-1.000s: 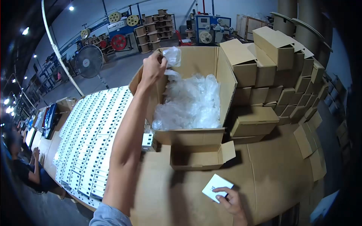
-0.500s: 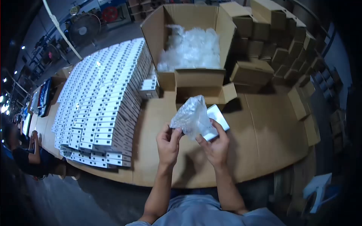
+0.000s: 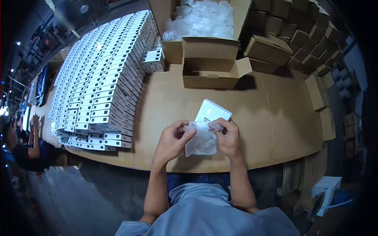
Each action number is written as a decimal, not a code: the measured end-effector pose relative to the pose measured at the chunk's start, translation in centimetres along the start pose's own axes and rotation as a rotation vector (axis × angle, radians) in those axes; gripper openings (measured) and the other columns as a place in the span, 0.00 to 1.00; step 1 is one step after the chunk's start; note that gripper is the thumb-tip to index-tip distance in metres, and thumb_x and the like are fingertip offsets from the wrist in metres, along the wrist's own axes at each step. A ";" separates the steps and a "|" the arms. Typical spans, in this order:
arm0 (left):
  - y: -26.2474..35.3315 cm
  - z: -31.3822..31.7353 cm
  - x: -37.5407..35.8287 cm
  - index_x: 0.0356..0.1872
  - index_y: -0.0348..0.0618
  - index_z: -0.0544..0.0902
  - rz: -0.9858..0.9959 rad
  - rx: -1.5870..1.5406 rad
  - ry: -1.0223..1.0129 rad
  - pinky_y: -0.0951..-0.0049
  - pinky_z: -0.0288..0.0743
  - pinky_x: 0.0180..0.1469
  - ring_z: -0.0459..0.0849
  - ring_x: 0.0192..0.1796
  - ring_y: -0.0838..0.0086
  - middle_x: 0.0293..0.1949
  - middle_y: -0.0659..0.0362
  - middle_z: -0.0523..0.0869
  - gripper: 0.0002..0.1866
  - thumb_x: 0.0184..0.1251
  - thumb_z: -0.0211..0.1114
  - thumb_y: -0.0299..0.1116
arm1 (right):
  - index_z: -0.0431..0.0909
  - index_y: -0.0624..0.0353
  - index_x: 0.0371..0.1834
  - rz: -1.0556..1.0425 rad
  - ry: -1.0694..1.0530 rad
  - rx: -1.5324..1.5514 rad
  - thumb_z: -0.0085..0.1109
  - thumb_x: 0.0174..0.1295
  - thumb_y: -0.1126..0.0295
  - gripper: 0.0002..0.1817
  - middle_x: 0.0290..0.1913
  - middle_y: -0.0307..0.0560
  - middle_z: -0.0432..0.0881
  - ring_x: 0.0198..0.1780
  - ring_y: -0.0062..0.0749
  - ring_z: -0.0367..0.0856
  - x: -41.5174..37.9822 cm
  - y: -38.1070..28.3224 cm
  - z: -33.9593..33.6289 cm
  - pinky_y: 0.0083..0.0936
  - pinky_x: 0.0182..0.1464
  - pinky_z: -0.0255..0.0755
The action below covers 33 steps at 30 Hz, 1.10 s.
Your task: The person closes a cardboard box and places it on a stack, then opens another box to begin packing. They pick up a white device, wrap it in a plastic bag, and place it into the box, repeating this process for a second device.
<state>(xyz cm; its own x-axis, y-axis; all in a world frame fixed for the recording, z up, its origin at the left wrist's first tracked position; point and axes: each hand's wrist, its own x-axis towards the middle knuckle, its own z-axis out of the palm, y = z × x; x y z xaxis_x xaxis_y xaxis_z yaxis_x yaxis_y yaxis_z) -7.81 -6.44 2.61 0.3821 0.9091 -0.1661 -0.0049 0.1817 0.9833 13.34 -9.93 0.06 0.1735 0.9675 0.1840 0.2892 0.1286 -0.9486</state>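
Note:
Both hands grip a clear plastic bag by its mouth, low over the near part of the table. My left hand pinches the bag's left edge between thumb and fingers. On the other side my right hand pinches its right edge. A white box with dark print shows just beyond the bag's mouth, its near end overlapped by the bag and its right corner close to my right fingers. Farther off, a brown cardboard carton stands with its flaps up.
Many white boxes form a tall stack on the left of the table. Behind the carton, a large box holds a heap of clear plastic bags. Brown cartons are piled at the back right. Another person is at the far left.
The bag has come down toward me, its mouth now turned toward the white box. My view has tilted lower, and both hands have shifted to the bag's mouth.

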 end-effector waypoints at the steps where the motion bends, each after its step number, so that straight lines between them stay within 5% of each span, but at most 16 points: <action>1: -0.6 0.3 0.8 0.52 0.35 0.81 0.009 0.010 0.002 0.79 0.77 0.45 0.83 0.44 0.81 0.44 0.56 0.87 0.12 0.77 0.68 0.31 | 0.86 0.65 0.40 0.000 -0.038 -0.082 0.67 0.72 0.71 0.07 0.36 0.38 0.84 0.38 0.18 0.77 0.0 -0.2 -0.4 0.19 0.42 0.72; 3: -1.1 1.2 1.7 0.40 0.38 0.78 0.101 -0.015 0.029 0.82 0.72 0.36 0.78 0.35 0.87 0.37 0.63 0.82 0.08 0.72 0.72 0.25 | 0.87 0.64 0.39 0.010 -0.002 -0.026 0.72 0.68 0.68 0.09 0.31 0.37 0.81 0.33 0.17 0.74 0.4 0.7 -0.7 0.20 0.35 0.69; 7: -1.1 2.3 1.9 0.35 0.43 0.75 0.156 -0.143 0.072 0.81 0.72 0.39 0.76 0.37 0.85 0.37 0.64 0.79 0.11 0.71 0.71 0.22 | 0.87 0.65 0.38 0.209 0.026 0.417 0.74 0.67 0.65 0.12 0.28 0.35 0.80 0.28 0.16 0.70 0.0 1.4 -0.8 0.20 0.30 0.65; 11: -1.3 2.2 2.4 0.30 0.46 0.72 0.181 -0.186 0.059 0.78 0.71 0.41 0.75 0.41 0.81 0.45 0.59 0.77 0.15 0.64 0.68 0.14 | 0.85 0.64 0.37 0.147 -0.135 0.224 0.71 0.70 0.65 0.12 0.27 0.32 0.77 0.27 0.14 0.66 -1.9 4.6 -0.6 0.21 0.29 0.63; 15: -2.2 -0.8 2.8 0.23 0.49 0.64 0.209 -0.436 -0.002 0.80 0.69 0.41 0.74 0.39 0.80 0.46 0.59 0.73 0.23 0.62 0.67 0.11 | 0.79 0.63 0.31 0.159 -0.182 0.089 0.68 0.72 0.67 0.14 0.26 0.32 0.72 0.28 0.14 0.65 -1.6 0.9 -1.3 0.22 0.29 0.62; 19: -0.7 -4.1 3.1 0.33 0.50 0.66 0.398 -0.732 0.048 0.82 0.70 0.46 0.72 0.43 0.77 0.45 0.59 0.70 0.19 0.64 0.67 0.14 | 0.79 0.65 0.32 0.026 -0.092 0.092 0.70 0.70 0.68 0.13 0.28 0.38 0.73 0.29 0.18 0.67 -1.4 1.9 -1.5 0.24 0.29 0.63; 20: -0.4 -4.1 3.2 0.36 0.46 0.71 0.441 -0.645 0.099 0.79 0.71 0.50 0.73 0.44 0.75 0.45 0.59 0.72 0.15 0.62 0.71 0.18 | 0.79 0.65 0.33 0.032 -0.079 0.047 0.70 0.69 0.68 0.12 0.29 0.40 0.74 0.29 0.21 0.69 -1.6 2.2 -1.5 0.25 0.30 0.65; 24: 4.5 -1.4 1.4 0.49 0.35 0.82 0.656 0.624 0.108 0.68 0.78 0.49 0.83 0.46 0.66 0.45 0.53 0.84 0.25 0.50 0.83 0.29 | 0.81 0.63 0.36 0.068 -0.021 -0.165 0.71 0.66 0.71 0.09 0.33 0.49 0.79 0.33 0.36 0.78 -1.4 -2.1 -1.6 0.32 0.37 0.73; 28: 3.7 0.9 1.5 0.42 0.36 0.81 0.607 0.840 -0.003 0.63 0.82 0.47 0.87 0.44 0.57 0.43 0.51 0.87 0.18 0.55 0.81 0.28 | 0.83 0.60 0.39 -0.025 -0.033 -0.313 0.72 0.63 0.73 0.07 0.41 0.56 0.81 0.42 0.53 0.82 -1.7 -2.3 -1.2 0.41 0.46 0.76; 33: 3.6 1.4 2.1 0.38 0.34 0.80 0.439 0.694 -0.122 0.63 0.83 0.40 0.89 0.32 0.54 0.38 0.46 0.91 0.06 0.71 0.68 0.26 | 0.83 0.60 0.42 -0.079 -0.057 -0.333 0.71 0.62 0.74 0.08 0.44 0.58 0.80 0.47 0.55 0.82 -2.1 -2.6 -1.7 0.44 0.49 0.76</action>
<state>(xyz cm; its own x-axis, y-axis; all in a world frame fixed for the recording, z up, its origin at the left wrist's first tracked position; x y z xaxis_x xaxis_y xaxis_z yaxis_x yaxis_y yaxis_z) -5.74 -4.36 5.92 0.5759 0.7891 0.2136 0.3792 -0.4894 0.7853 13.84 -12.70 2.54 0.0883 0.9691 0.2304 0.5924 0.1349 -0.7942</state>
